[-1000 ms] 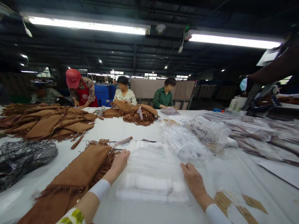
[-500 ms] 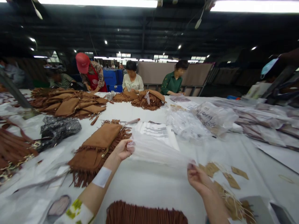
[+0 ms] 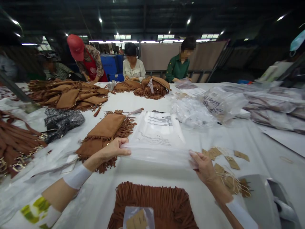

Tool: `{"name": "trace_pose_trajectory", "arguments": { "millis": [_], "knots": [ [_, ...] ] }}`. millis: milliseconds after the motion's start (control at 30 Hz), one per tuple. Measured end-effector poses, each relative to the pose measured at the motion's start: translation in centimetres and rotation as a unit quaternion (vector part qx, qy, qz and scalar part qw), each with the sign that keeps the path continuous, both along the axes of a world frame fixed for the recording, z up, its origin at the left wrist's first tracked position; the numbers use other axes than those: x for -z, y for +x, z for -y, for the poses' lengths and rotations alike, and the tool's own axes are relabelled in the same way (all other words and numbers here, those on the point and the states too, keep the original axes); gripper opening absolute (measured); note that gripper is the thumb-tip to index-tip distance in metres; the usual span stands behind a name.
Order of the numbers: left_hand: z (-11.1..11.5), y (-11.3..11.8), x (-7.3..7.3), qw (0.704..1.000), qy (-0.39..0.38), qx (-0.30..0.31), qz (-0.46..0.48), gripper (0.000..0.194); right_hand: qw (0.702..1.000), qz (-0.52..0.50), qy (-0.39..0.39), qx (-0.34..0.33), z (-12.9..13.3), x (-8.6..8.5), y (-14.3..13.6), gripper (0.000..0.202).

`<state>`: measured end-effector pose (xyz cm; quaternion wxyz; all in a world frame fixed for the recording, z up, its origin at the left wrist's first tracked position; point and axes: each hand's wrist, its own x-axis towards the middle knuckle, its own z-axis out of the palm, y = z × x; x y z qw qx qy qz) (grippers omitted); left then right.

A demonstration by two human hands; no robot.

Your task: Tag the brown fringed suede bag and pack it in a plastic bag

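1. Right now the left hand point(image 3: 111, 151) is pinching the left edge of a clear plastic bag point(image 3: 158, 154), its fingers point(image 3: 124, 152) closed on the film.
2. Across from it, the right hand point(image 3: 202, 165) is gripping the bag's right edge, fingers closed on it, so the bag is stretching flat between the two hands just above the white worktop point(image 3: 238, 136).
3. Just behind the held bag, a stack of printed clear bags point(image 3: 158, 127) is lying flat on the worktop.
4. Beside the left hand, a tan fringed bag point(image 3: 105, 132) is lying at an angle, its fringe touching the stack's left edge.
5. Nearest the camera, a darker brown fringed piece point(image 3: 154, 200) is lying flat with a small packet holding a card tag point(image 3: 138, 219) resting on it.
6. Brown card tags point(image 3: 230, 162) are lying scattered near the right hand.
7. Further back, heaps of tan fringed bags point(image 3: 69, 95) are covering the worktop's left side, and crumpled plastic bags point(image 3: 193, 111) are sitting to the right.
8. Three other people point(image 3: 132, 65) are working at the far edge.
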<state>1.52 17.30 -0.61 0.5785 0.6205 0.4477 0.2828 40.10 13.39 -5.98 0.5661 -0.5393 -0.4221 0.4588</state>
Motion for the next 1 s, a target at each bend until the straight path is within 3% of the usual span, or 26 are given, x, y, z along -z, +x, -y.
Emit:
{"name": "trace_pose_trajectory", "arguments": {
  "millis": [67, 100, 167, 233, 300, 367, 467, 567, 633, 733, 833, 933, 1000],
  "knots": [
    [-0.1, -0.6, 0.5, 0.982, 0.156, -0.001, -0.11, 0.044, 0.992, 0.115, 0.048, -0.032, 0.2, -0.3, 0.6, 0.052],
    [0.0, -1.0, 1.1, 0.956, 0.234, 0.034, -0.172, 0.044, 0.974, 0.2, 0.083, -0.066, 0.4, -0.2, 1.0, 0.053],
    [0.7, -1.9, 2.9, 0.889, 0.341, 0.144, -0.269, 0.036, 0.902, 0.373, 0.146, -0.16, 1.0, 0.4, 2.0, 0.046],
    [2.1, -2.7, 5.3, 0.83, 0.383, 0.232, -0.333, 0.019, 0.841, 0.456, 0.153, -0.246, 2.0, 1.7, 2.8, 0.035],
    [3.9, -3.3, 8.0, 0.798, 0.386, 0.268, -0.377, 0.009, 0.822, 0.468, 0.113, -0.304, 3.3, 3.4, 3.2, 0.025],
    [5.6, -3.7, 10.3, 0.789, 0.376, 0.268, -0.406, 0.011, 0.821, 0.459, 0.076, -0.33, 4.8, 4.9, 3.2, 0.018],
    [7.6, -3.8, 12.4, 0.806, 0.343, 0.227, -0.426, 0.02, 0.832, 0.446, 0.042, -0.328, 6.7, 6.3, 2.7, 0.013],
    [8.5, -3.4, 13.1, 0.865, 0.266, 0.181, -0.384, 0.018, 0.844, 0.434, 0.009, -0.315, 7.7, 6.6, 2.3, 0.015],
    [8.7, -3.1, 13.0, 0.909, 0.201, 0.151, -0.333, 0.012, 0.862, 0.396, -0.031, -0.316, 8.0, 6.4, 2.3, 0.021],
    [8.6, -3.0, 12.5, 0.937, 0.133, 0.13, -0.295, 0.02, 0.892, 0.251, -0.122, -0.356, 8.0, 5.7, 2.6, 0.031],
    [8.5, -3.7, 11.5, 0.963, -0.001, 0.16, -0.215, 0.025, 0.886, 0.136, -0.175, -0.407, 8.0, 4.9, 3.1, 0.037],
    [8.7, -4.4, 10.9, 0.969, -0.141, 0.177, -0.104, 0.028, 0.88, 0.133, -0.187, -0.415, 8.2, 4.6, 3.1, 0.039],
    [9.1, -4.4, 11.0, 0.973, -0.159, 0.143, -0.092, 0.032, 0.884, 0.187, -0.174, -0.391, 8.3, 5.0, 2.8, 0.034]
  ]
}}
